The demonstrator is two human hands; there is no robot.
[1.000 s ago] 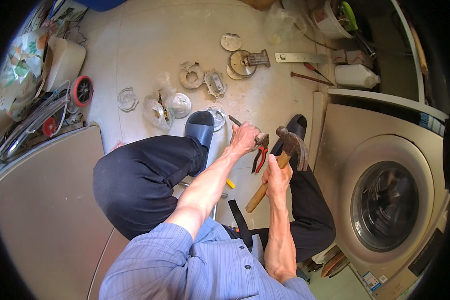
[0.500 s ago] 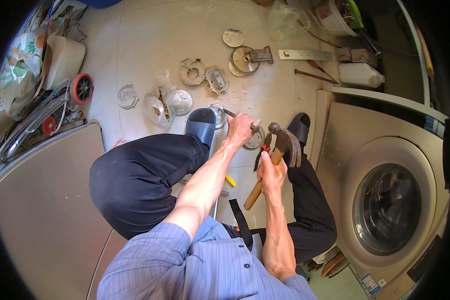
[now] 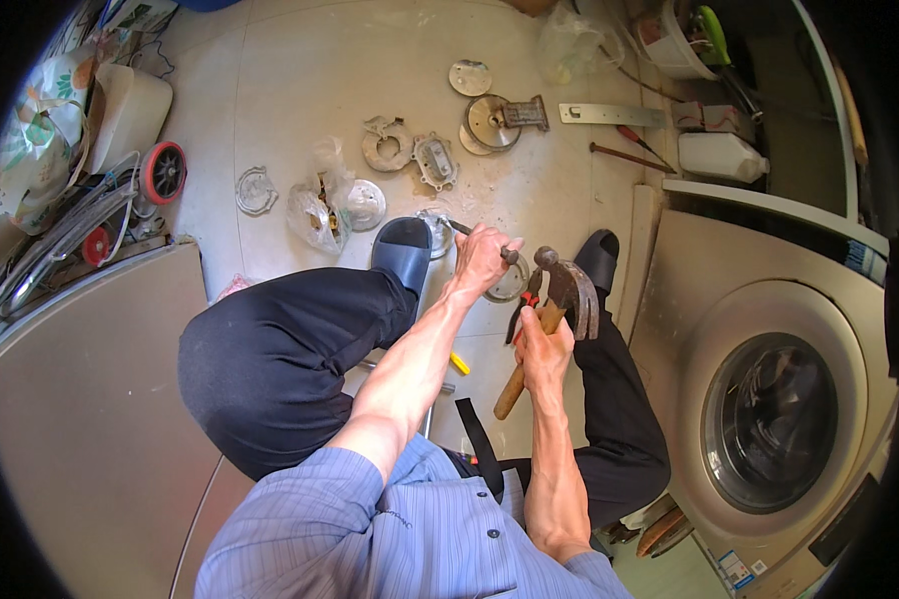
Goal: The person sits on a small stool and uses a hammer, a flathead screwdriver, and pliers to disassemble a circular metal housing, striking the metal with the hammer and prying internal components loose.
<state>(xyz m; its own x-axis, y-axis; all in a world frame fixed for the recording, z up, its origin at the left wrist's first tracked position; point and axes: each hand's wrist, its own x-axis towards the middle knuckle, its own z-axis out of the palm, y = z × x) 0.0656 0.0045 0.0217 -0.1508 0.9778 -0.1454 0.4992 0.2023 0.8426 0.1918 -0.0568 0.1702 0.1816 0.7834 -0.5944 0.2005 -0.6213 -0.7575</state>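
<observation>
So the left hand [image 3: 479, 262] has its fingers wrapped round a dark metal rod [image 3: 509, 257], blunt and rounded at the near end, with the far end angled down at a shiny, uneven metal part [image 3: 441, 238] right beside the blue slipper [image 3: 403, 255]. Can't tell if the tip's actually touching. The right hand [image 3: 546, 347] is clamped on a claw hammer [image 3: 572, 292], smooth worn wood handle and scuffed brownish head. Hands are apart, but not by much. A flat round plate [image 3: 510, 287] and red-and-black pliers [image 3: 530, 298] sit between them, so it's snug in there. The claw's curved edge is right by the dark trouser leg [image 3: 609, 419]. Further out there's a gritty-looking ring [image 3: 373, 158] with a gap, plus a scalloped casting [image 3: 436, 162]. Most of the bare pale floor [image 3: 290, 90] is up and left; the washing machine [image 3: 659, 285] walls off the right.
</observation>
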